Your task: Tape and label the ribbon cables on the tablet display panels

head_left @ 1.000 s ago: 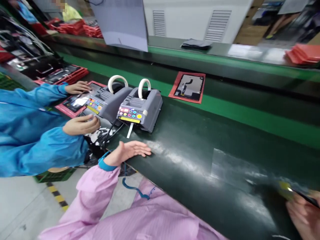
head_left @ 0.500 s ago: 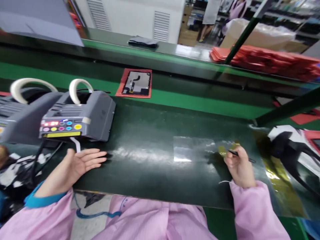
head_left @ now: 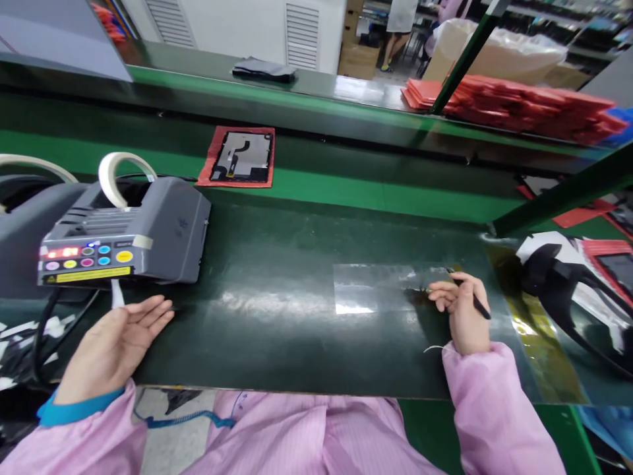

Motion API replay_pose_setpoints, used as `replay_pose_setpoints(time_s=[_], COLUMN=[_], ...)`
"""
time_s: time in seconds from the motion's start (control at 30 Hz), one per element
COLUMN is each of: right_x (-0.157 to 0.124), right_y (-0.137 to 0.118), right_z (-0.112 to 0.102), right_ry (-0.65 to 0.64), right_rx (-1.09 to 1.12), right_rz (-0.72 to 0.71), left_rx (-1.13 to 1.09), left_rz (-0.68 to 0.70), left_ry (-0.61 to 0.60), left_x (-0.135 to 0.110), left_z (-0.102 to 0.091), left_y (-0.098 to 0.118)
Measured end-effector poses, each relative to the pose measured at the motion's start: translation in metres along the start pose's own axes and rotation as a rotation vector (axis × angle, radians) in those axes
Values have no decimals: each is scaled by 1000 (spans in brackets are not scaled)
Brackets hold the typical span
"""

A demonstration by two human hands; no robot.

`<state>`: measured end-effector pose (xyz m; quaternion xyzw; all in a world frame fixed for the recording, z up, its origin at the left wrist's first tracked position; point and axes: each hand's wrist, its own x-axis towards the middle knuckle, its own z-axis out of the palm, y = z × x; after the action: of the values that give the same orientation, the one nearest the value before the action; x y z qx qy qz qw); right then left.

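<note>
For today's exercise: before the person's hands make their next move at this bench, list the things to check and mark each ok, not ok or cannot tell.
1. Right hand grips the thin black tool: ok, held between the fingers, tip pointing at the clear film.
2. Clear film lies flat on the dark mat: ok.
3. Left hand free: ok, open, palm up, holding nothing.
4. Tape strip ready at the tape dispenser: ok, a short white piece hangs from the front, just beyond the left fingertips.
5. Dispenser powered: ok, its display glows red.
6. Tool tip touching the film: cannot tell.
</note>
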<state>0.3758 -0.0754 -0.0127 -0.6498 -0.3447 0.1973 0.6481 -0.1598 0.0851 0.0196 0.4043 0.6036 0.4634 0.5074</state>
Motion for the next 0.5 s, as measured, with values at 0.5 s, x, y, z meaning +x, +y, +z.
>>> replay_pose_setpoints(time_s=[0.5], right_x=[35], right_y=[29], right_z=[22], right_ry=[-265], right_rx=[-944], right_rz=[-375], left_rx=[814], left_rz=[667], left_ry=[-607], left_x=[10], left_z=[72], left_y=[-11])
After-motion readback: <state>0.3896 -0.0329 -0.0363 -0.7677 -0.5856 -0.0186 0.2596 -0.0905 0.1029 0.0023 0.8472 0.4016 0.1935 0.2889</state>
